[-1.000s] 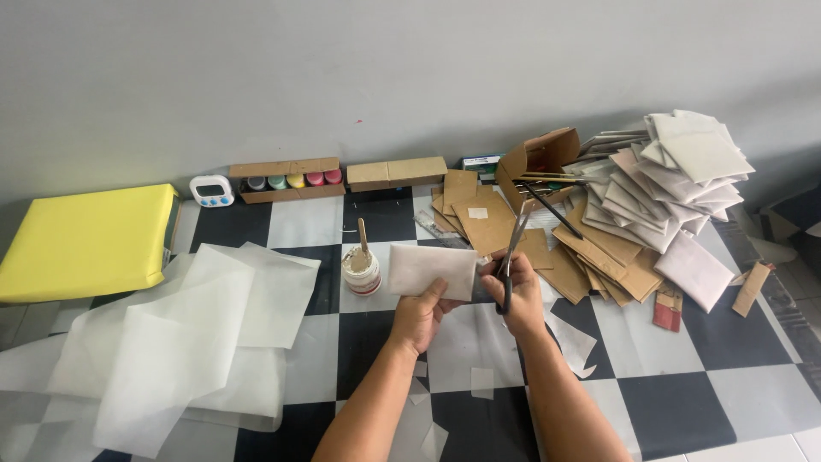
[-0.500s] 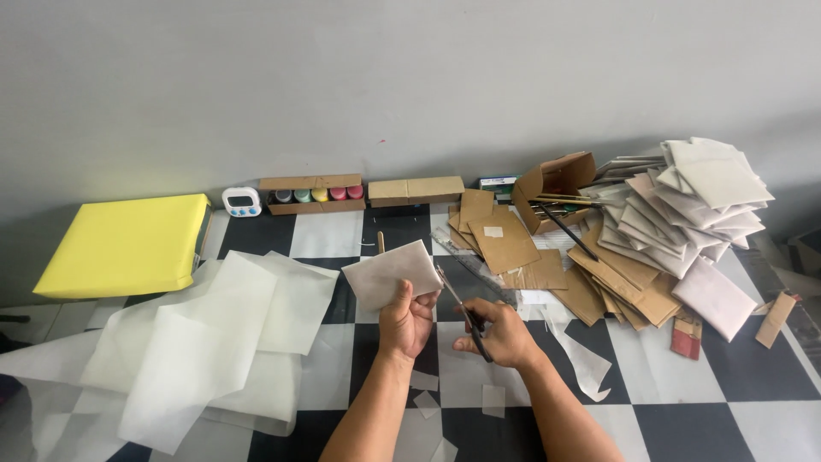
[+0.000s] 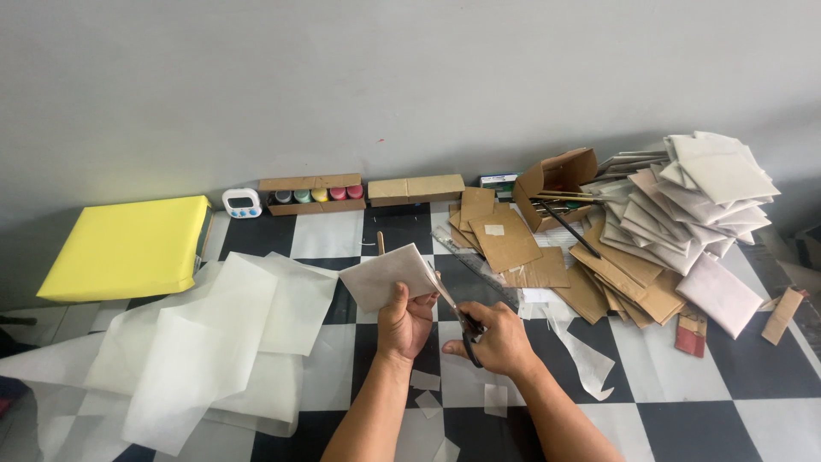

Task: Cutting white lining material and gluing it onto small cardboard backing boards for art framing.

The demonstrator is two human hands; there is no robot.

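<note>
**Scissors into a white paper square, over a checkered floor**

Head view, the only one: the surface is a black-and-white checkered floor running up to a plain grey wall. Lots of stuff spread out. On the left is a flat yellow pad, and in front of it loose translucent paper sheets overlapping each other. Along the wall sit a small white timer, a cardboard tray of coloured paint pots and a closed cardboard box. To the right there are brown cardboard pieces, an open cardboard box with sticks poking out, and a big fanned pile of white and brown envelopes. Small paper scraps lie near the wrists.

The left hand holds a white paper square up off the floor. The sheet is tilted, its long side running from lower left to upper right, one corner pointing up toward the wall. The grip is clamped on its lower right edge, thumb on the near face, so nearly all of the paper sits above and to the left of the fingers.

The right hand is closed through the handles of the scissors. The blades point up and to the left, meeting the paper's right edge just beside the left thumb. Can't really tell how far apart the blades are.
</note>
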